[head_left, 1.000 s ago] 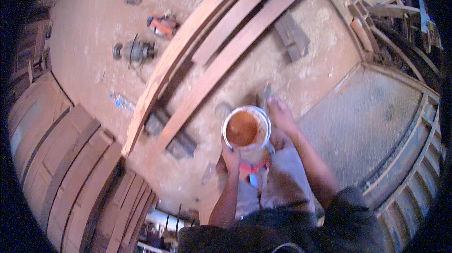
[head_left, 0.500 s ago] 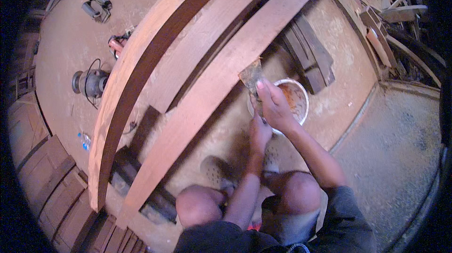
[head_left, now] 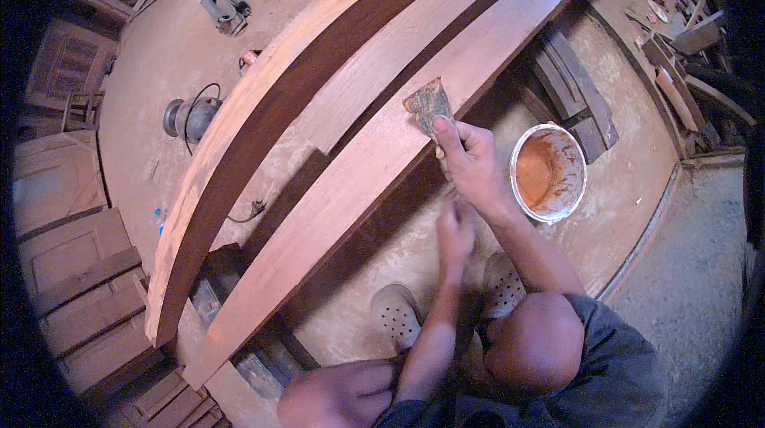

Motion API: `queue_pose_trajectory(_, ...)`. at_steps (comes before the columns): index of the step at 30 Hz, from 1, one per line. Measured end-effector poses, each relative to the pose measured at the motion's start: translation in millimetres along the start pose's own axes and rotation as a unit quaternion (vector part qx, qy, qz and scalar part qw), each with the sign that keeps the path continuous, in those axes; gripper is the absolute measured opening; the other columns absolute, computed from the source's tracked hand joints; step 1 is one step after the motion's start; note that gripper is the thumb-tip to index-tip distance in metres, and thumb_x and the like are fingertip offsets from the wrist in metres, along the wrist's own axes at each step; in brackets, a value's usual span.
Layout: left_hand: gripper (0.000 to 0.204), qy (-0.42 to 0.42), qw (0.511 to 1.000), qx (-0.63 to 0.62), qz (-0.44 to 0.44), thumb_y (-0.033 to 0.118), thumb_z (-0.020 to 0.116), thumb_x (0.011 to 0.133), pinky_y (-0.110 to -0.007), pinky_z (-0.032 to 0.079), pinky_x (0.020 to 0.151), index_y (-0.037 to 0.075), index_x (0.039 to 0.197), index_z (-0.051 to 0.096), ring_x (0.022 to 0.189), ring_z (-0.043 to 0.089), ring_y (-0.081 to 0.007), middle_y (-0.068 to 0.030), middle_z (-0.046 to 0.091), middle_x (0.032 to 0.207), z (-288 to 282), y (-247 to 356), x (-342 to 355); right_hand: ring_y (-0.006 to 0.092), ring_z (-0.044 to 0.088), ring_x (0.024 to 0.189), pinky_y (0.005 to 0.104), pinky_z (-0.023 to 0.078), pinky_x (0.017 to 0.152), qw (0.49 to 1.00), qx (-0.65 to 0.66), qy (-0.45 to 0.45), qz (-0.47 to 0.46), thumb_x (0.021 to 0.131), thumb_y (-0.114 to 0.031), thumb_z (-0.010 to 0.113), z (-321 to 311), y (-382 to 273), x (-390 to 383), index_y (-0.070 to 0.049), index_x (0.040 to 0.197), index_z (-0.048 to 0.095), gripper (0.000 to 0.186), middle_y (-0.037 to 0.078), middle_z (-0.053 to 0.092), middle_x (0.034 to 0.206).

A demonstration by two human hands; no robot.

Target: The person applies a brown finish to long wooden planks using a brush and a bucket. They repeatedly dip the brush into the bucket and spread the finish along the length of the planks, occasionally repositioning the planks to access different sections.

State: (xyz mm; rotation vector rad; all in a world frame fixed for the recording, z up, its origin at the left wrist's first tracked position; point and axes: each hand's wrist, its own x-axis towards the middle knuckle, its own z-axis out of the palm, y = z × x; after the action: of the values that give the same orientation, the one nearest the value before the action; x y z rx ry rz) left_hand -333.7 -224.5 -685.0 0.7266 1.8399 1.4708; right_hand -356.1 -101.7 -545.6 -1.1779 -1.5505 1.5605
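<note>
My right hand is wrapped round the handle of a putty knife, thumb along it. The wide blade is crusted with filler and hangs over the nearest curved wooden board; I cannot tell whether it touches. Below and nearer to me, my left hand is closed in a loose fist, slightly blurred, and what it holds, if anything, does not show. To the right of my right hand stands a white bucket with orange-brown paste inside.
Two more curved wooden pieces lie beyond the nearest one, the farthest a thick beam. Dark planks rest under the right side. A power tool with a cord sits on the floor at left. Panelled doors line the left; wood scraps lie far right.
My hands have come apart: the left is lower, while the right holds the putty knife over the board. The view has shifted, and the bucket now shows whole to the right.
</note>
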Motion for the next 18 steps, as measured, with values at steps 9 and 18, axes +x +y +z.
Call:
queue_pose_trajectory(9, 0.026, 0.222, 0.945, -0.138, 0.197, 0.024, 0.045, 0.097, -0.021, 0.033, 0.046, 0.003, 0.084, 0.052, 0.055, 0.042, -0.0076, -0.0010, 0.048, 0.069, -14.6, 88.7, -14.1, 0.0035, 0.038, 0.052, 0.0243, 0.032, 0.046, 0.998, -0.054, -0.028, -0.010, 0.097, -0.046, 0.048, -19.3, 54.7, -24.7, -0.008, 0.065, 0.051, 0.049, -0.006, 0.042, 0.057)
queue_pose_trajectory(18, 0.027, 0.260, 0.804, -0.313, 0.434, 0.026, 0.039, 0.098, -0.022, 0.021, 0.040, 0.008, 0.082, 0.051, 0.042, 0.025, -0.0074, 0.0028, 0.028, 0.051, -103.8, 337.2, 95.0, 0.0109, 0.050, 0.062, 0.0271, 0.043, 0.061, 0.990, 0.081, -0.007, 0.111, 0.100, -0.049, 0.030, -44.8, 90.6, -73.8, -0.004, 0.096, 0.057, 0.053, 0.002, 0.051, 0.070)
